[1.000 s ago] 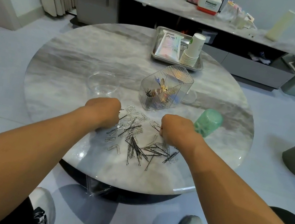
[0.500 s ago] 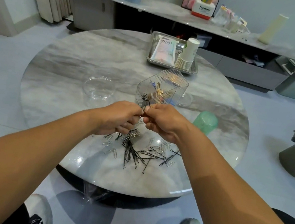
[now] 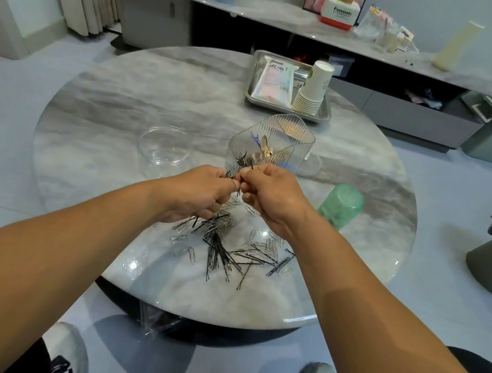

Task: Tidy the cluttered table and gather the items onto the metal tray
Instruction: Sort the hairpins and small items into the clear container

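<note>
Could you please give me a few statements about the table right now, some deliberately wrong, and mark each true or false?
1. A stack of paper cups stands on the metal tray. True.
2. The green cup sits inside the tray. False: it lies on the marble table, right of the hands.
3. Both the left hand and the right hand pinch black hairpins between them. True.
4. The loose pile of pins and paper clips is already in the clear ribbed holder. False: it lies on the table, nearer the person than the holder.
5. The clear round dish sits left of the holder. True.
</note>
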